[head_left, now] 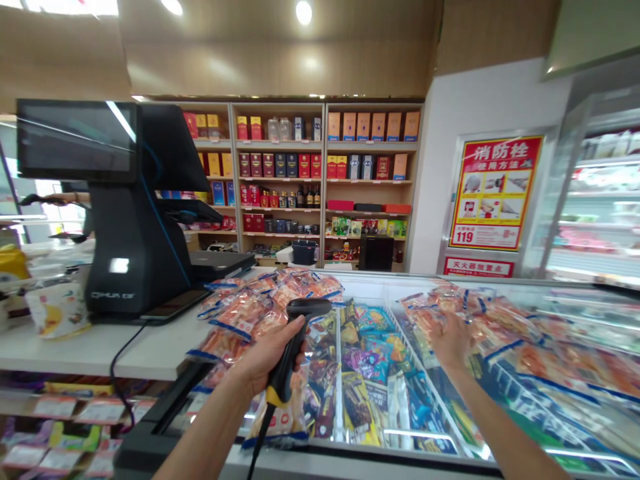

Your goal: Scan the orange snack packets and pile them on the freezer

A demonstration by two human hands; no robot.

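Observation:
My left hand is wrapped round the handle of a black and yellow barcode scanner, its cord hanging down. Behind and below it, several clear packets of orange-brown food with blue edges are heaped on the left of the freezer's glass top. More such packets lie spread over the right side. Among these, my right hand is closed at the edge of a food packet; the fingertips are slightly blurred. Through the glass, colourful ice-cream wrappers show inside the freezer.
A black checkout terminal stands on the white counter at left, with a cable running down. Below are shelves of snacks. Boxed goods fill the back shelves. A red fire-hydrant notice hangs at right.

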